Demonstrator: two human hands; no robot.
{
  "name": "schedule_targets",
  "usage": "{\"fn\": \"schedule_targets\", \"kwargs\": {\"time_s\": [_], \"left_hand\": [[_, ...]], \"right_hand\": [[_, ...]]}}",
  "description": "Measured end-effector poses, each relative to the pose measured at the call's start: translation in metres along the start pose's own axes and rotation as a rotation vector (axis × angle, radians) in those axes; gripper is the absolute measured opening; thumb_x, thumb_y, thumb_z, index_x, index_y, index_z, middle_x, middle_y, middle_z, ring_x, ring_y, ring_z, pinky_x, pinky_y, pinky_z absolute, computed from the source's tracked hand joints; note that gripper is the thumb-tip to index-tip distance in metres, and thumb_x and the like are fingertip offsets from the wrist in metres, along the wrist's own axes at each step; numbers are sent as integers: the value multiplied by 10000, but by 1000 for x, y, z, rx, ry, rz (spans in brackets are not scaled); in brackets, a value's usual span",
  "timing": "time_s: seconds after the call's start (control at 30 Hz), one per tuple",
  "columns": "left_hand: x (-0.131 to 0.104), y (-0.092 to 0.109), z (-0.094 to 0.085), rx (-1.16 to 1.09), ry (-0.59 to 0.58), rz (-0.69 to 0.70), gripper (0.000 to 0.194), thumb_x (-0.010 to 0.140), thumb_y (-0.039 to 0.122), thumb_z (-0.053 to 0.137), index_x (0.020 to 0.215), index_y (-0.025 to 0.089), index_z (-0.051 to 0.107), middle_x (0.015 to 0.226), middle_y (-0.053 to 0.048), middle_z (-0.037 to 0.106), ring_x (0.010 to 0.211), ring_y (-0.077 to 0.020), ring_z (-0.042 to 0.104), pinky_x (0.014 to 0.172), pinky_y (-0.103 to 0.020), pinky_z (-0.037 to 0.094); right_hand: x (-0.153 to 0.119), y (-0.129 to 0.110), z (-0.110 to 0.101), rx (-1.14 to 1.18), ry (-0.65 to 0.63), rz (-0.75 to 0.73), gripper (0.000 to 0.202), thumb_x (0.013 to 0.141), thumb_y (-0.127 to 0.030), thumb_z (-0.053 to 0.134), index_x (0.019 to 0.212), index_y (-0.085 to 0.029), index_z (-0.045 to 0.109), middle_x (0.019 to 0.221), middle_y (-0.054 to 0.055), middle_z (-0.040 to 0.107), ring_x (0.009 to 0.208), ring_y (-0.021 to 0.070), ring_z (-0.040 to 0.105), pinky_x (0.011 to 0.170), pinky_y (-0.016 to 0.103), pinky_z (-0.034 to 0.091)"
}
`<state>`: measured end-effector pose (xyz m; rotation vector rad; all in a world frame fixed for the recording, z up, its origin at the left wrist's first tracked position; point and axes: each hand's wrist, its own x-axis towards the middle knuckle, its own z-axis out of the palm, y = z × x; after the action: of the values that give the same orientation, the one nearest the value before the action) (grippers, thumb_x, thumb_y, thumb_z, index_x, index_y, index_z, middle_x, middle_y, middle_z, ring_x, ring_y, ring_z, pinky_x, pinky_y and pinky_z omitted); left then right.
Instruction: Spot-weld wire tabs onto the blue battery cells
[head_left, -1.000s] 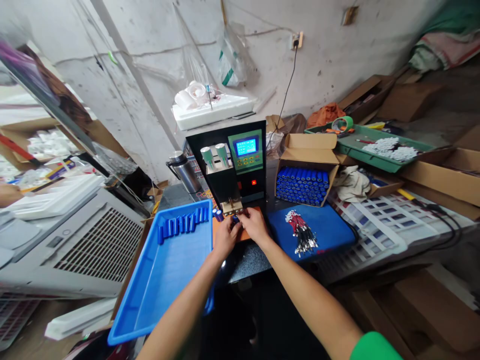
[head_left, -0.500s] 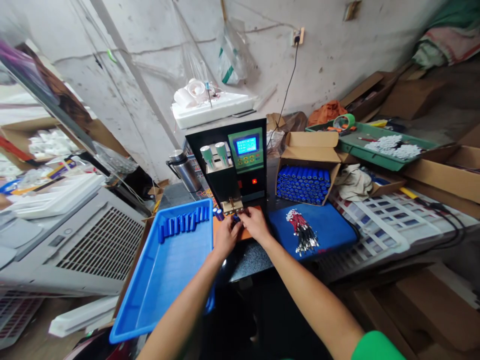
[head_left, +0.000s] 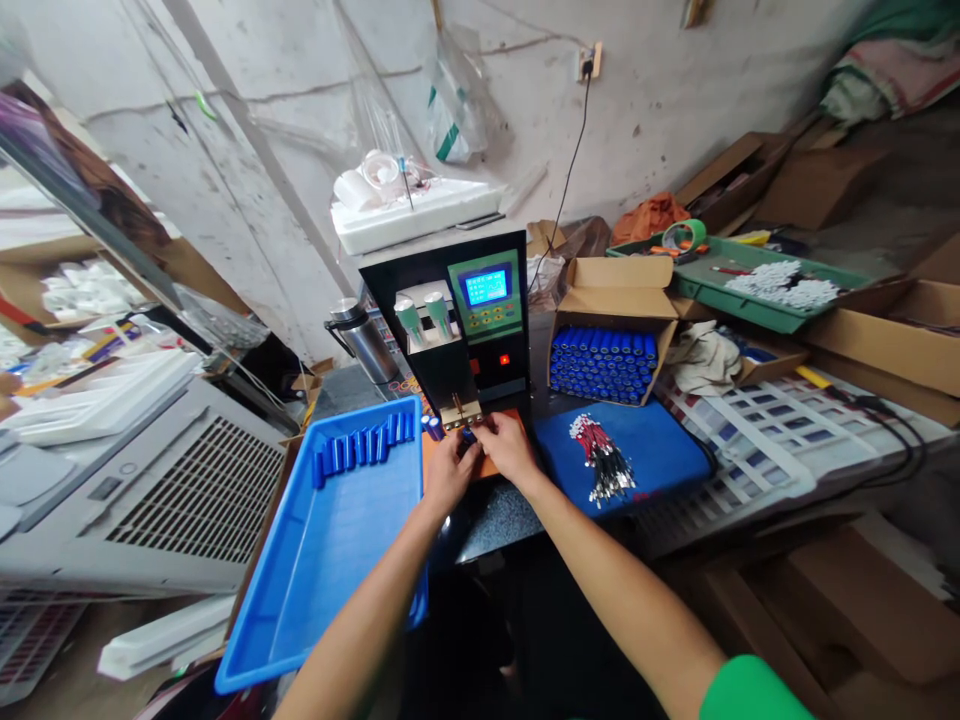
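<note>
My left hand [head_left: 450,472] and my right hand [head_left: 507,447] are close together under the metal tips [head_left: 459,410] of a black machine [head_left: 491,345] with a lit screen. Between my closed fingertips is a small blue cylinder [head_left: 468,437], mostly hidden by the fingers. Two blue cylinders [head_left: 433,428] stand just left of the tips, on an orange board [head_left: 486,468]. More blue cylinders [head_left: 364,447] form a row in the blue tray [head_left: 322,640] at the left. Red and black wires [head_left: 602,458] lie bunched on a blue mat [head_left: 660,455] at the right.
An open carton [head_left: 621,272] of blue cylinders stands behind the mat. A steel flask [head_left: 365,340] is left of the machine. Further right are a green tray [head_left: 780,318] with white pieces, a cloth [head_left: 705,358] and white plastic crates [head_left: 757,440].
The whole view has shifted slightly, with the machine a little further left and higher in the picture. Both hands remain at the metal tips, with almost no change in their pose.
</note>
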<state>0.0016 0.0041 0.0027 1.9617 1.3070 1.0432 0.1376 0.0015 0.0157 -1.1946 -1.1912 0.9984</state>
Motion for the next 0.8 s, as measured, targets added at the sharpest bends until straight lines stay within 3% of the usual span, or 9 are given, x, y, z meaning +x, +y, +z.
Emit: {"fn": "schedule_targets", "kwargs": {"time_s": [0.1, 0.2, 0.3, 0.5, 0.63, 0.8], "left_hand": [[-1, 7, -2, -49, 16, -8, 232, 830, 291, 577, 1004, 147, 631, 821, -29, 639, 717, -151, 568, 677, -260, 436], [-1, 14, -3, -68, 39, -21, 215, 824, 319, 580, 937, 145, 637, 728, -3, 598, 640, -132, 532, 624, -244, 418], [-1, 17, -4, -73, 47, -2, 227, 827, 334, 577, 939, 147, 643, 779, -18, 632, 697, -143, 563, 677, -253, 439], [-7, 21, -9, 57, 10, -8, 274, 837, 376, 579, 979, 148, 629, 802, -34, 669, 684, -158, 610, 641, -266, 479], [-7, 24, -7, 277, 8, 220, 272, 869, 399, 557, 996, 170, 630, 873, -54, 683, 734, -179, 639, 654, -285, 506], [5, 42, 11, 593, 7, 583, 194, 923, 289, 478, 1017, 169, 598, 891, -80, 663, 766, -196, 638, 678, -296, 515]], "right_hand": [[1, 4, 2, 53, -4, 16, 269, 776, -424, 596, 663, -181, 572, 576, -18, 575, 537, 130, 517, 511, 220, 375], [0, 8, 5, 117, -20, 46, 277, 772, -442, 592, 687, -180, 566, 562, -28, 557, 485, 111, 481, 470, 208, 360], [-6, 9, 1, 139, -40, 61, 307, 777, -471, 596, 690, -180, 555, 560, -30, 546, 467, 100, 467, 442, 195, 345], [-29, 7, -46, 168, 3, 42, 296, 795, -460, 608, 753, -169, 573, 572, -39, 526, 459, 91, 461, 432, 192, 354], [-46, -1, -70, 82, 93, 18, 247, 838, -398, 571, 771, -163, 610, 606, -18, 573, 495, 104, 514, 485, 211, 410], [-61, -17, -64, -145, 124, -170, 185, 864, -315, 585, 884, -169, 697, 746, 32, 653, 652, 139, 595, 607, 230, 462]]}}
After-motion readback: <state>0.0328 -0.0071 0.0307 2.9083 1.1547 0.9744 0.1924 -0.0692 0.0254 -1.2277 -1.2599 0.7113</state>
